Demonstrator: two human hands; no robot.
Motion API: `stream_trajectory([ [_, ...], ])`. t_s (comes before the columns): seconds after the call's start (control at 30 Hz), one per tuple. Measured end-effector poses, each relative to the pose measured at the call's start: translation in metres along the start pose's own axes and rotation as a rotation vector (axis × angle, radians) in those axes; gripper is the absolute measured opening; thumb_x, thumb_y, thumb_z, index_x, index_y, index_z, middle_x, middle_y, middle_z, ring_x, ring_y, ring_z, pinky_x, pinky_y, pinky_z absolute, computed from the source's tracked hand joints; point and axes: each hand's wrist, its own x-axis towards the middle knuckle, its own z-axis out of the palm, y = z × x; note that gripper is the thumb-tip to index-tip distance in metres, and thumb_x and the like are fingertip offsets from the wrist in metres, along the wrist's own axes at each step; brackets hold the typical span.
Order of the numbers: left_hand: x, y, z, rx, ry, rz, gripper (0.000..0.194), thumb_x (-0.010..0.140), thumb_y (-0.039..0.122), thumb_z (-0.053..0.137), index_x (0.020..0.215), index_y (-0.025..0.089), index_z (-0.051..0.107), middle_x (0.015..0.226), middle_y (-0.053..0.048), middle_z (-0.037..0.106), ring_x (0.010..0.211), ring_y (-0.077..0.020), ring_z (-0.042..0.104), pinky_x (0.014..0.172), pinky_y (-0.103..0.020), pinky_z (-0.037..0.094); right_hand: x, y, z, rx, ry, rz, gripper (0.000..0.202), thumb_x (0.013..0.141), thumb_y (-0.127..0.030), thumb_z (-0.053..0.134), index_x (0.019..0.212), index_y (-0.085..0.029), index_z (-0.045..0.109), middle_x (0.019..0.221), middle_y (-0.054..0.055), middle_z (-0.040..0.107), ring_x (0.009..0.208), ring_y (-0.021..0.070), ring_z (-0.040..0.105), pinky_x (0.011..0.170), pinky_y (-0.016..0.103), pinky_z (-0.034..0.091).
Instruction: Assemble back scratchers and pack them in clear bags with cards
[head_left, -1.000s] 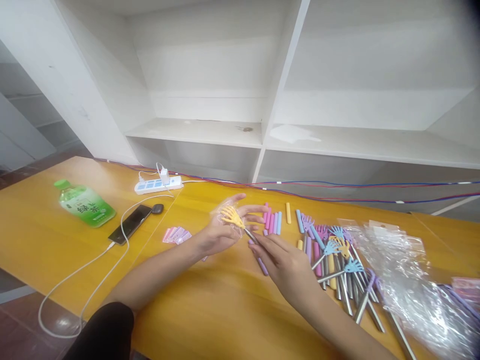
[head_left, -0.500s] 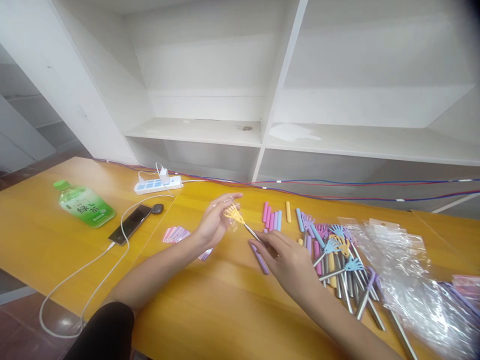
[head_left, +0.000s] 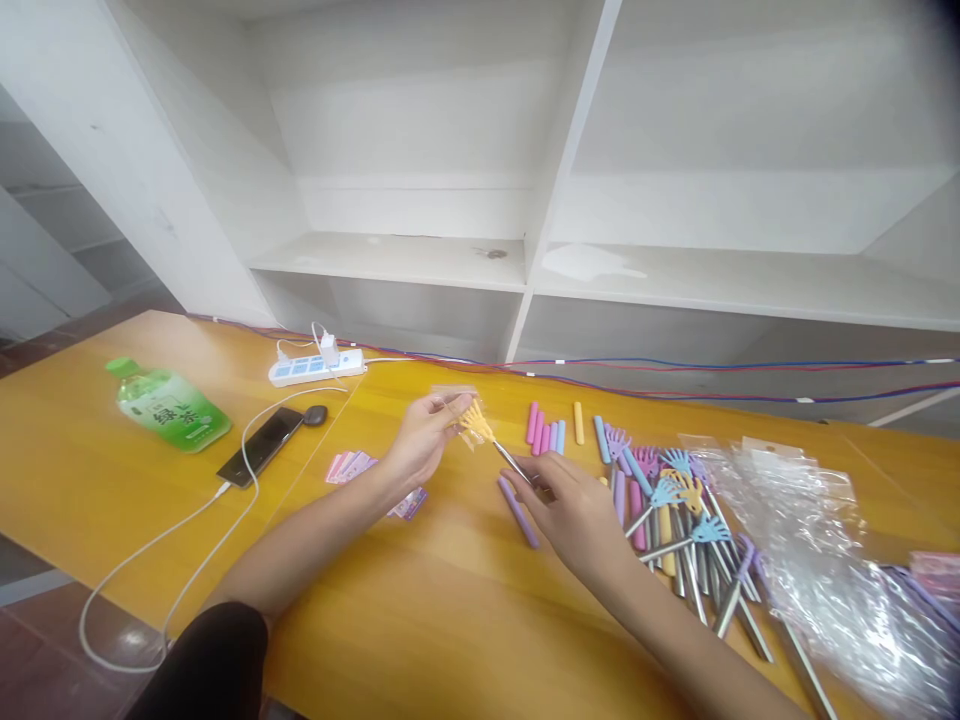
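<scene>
A back scratcher with a yellow hand-shaped head [head_left: 476, 422] and a metal rod is held between my two hands over the table. My right hand [head_left: 574, 510] grips its rod, and the rod's lower end is hidden in the fingers. Pinched in my left hand [head_left: 425, 435] is a clear plastic bag [head_left: 471, 438], which lies around the yellow head. Below my right fingertips a purple handle sleeve [head_left: 518, 512] rests on the wood. Several more back scratchers [head_left: 694, 530] with blue, purple, pink and yellow heads are heaped right of my right hand.
Clear plastic bags [head_left: 817, 540] are piled at the right. Pink and blue sleeves [head_left: 546, 432] lie behind my right hand. Printed cards [head_left: 349, 467] are near my left forearm. Further left are a phone [head_left: 262, 445], a green bottle [head_left: 172, 405] and a power strip [head_left: 315, 368].
My left hand has closed from spread fingers to a pinch at the bag's edge. The yellow head has shifted slightly right and now shows inside the bag.
</scene>
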Motion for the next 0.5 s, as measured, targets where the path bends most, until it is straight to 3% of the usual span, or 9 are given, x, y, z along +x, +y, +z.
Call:
stream_trajectory([
  [0.23,-0.002,-0.001,0.0,-0.006,-0.048,-0.038,0.041,0.07,0.033,0.094,0.103,0.015,0.077,0.097,-0.005,0.071,0.084,-0.0128,0.067,0.08,-0.028,0.056,-0.001,0.004,0.004,-0.015,0.021,-0.011,0.015,0.104,-0.03,0.06,0.098,-0.018,0.068,0.076,0.001,0.067,0.065,0.0116,0.063,0.06,0.025,0.046],
  [0.5,-0.007,-0.013,0.006,-0.088,-0.04,-0.019,0.043,0.068,0.033,0.096,0.099,0.014,0.073,0.097,-0.007,0.073,0.089,-0.0176,0.072,0.09,-0.036,0.058,-0.003,0.004,0.007,-0.039,0.026,-0.006,0.017,0.104,-0.031,0.059,0.098,-0.018,0.068,0.076,0.002,0.066,0.061,0.011,0.061,0.057,0.024,0.044],
])
